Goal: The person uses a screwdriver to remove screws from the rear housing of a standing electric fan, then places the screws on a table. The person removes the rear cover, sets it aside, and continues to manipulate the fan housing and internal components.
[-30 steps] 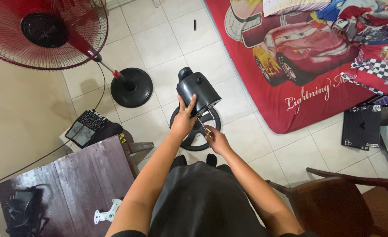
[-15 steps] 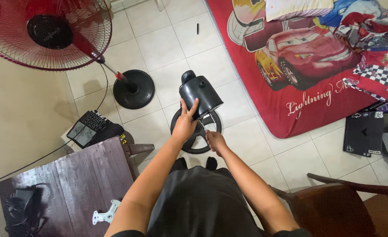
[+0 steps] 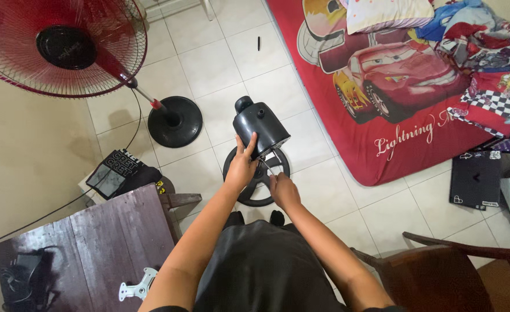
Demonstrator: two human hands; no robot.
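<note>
A black fan motor housing (image 3: 260, 126) stands on a thin pole above a round black base (image 3: 256, 176) on the white tiled floor. My left hand (image 3: 241, 167) grips the lower rear of the housing. My right hand (image 3: 282, 191) is closed around a thin tool, its tip at the pole joint just under the housing. The tool is mostly hidden by my fingers.
A red standing fan (image 3: 58, 46) with its round base (image 3: 174, 121) is at the left. A dark wooden table (image 3: 93, 242) lies at lower left, a wooden chair (image 3: 457, 271) at lower right. A red cartoon-car mattress (image 3: 393, 86) fills the upper right, with a black box (image 3: 475, 179) beside it.
My right hand has slid slightly down and toward me along the pole joint. The left hand stays on the housing. My view has shifted a little.
</note>
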